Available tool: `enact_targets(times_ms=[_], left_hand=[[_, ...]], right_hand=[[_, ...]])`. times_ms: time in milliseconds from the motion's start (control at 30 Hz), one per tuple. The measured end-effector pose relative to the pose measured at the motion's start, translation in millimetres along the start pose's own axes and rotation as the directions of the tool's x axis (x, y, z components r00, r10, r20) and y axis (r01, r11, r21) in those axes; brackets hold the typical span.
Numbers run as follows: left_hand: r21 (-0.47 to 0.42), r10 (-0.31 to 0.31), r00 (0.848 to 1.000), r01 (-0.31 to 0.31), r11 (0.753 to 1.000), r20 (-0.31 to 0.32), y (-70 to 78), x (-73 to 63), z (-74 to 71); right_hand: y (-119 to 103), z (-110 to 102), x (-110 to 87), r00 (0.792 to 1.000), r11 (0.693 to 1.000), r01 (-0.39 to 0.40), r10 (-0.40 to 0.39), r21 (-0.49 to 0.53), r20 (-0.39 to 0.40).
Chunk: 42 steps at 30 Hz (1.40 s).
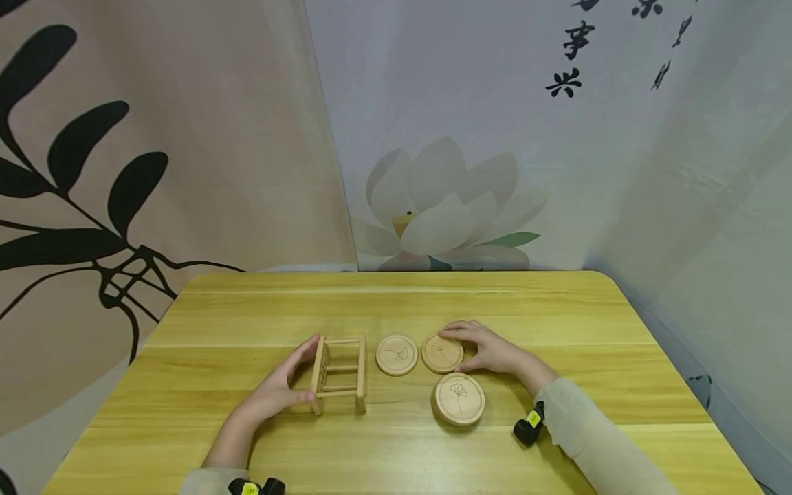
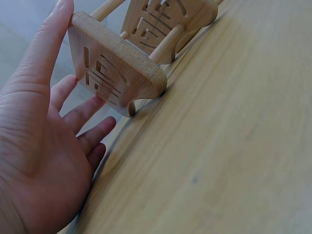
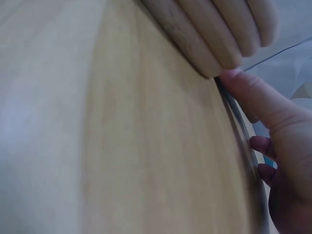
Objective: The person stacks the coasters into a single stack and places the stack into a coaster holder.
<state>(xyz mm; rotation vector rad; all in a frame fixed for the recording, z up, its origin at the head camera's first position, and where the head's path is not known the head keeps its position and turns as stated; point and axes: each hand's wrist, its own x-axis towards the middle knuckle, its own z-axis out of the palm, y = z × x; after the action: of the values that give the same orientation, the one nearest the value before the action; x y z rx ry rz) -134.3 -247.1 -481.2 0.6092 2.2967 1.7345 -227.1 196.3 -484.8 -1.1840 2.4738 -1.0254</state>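
head view overlooks the table (image 1: 396, 447) that wrist views skim.

Pale lotus-printed backdrop (image 1: 470, 82), black leaf print (image 1: 86, 144), wooden table (image 1: 588, 330)

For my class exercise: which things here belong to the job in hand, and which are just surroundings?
Seem to belong:
- wooden rack, held by the left hand
- right disc, at the right hand
- left disc
- disc stack

Just surroundings:
- table
- printed backdrop
- black wrist devices
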Motion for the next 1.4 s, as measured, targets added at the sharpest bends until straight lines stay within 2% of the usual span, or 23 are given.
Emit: enact_targets(times_ms=[700,1033,1400], left_hand=[[0.005,-0.014,1.000,0.014,1.000,-0.003,-0.6,0.7,-0.4],[0.004,0.000,1.000,0.000,1.000,-0.002,-2.4,-0.5,-1.0],[-0.001,-0.004,1.000,0.004,1.000,-0.006,-1.8,-0.1,-0.4]], right_hand=[[1.4,3.9,-5.3,0.993,0.991,-0.077,0.087,0.108,-0.085],[-40.0,-7.2,-9.1,0.980,0.985,-0.074,0.101,0.157,-0.172],[-44.2,-7.5,-14.9,0.968,0.966,-0.058,0.116,0.253,-0.222]])
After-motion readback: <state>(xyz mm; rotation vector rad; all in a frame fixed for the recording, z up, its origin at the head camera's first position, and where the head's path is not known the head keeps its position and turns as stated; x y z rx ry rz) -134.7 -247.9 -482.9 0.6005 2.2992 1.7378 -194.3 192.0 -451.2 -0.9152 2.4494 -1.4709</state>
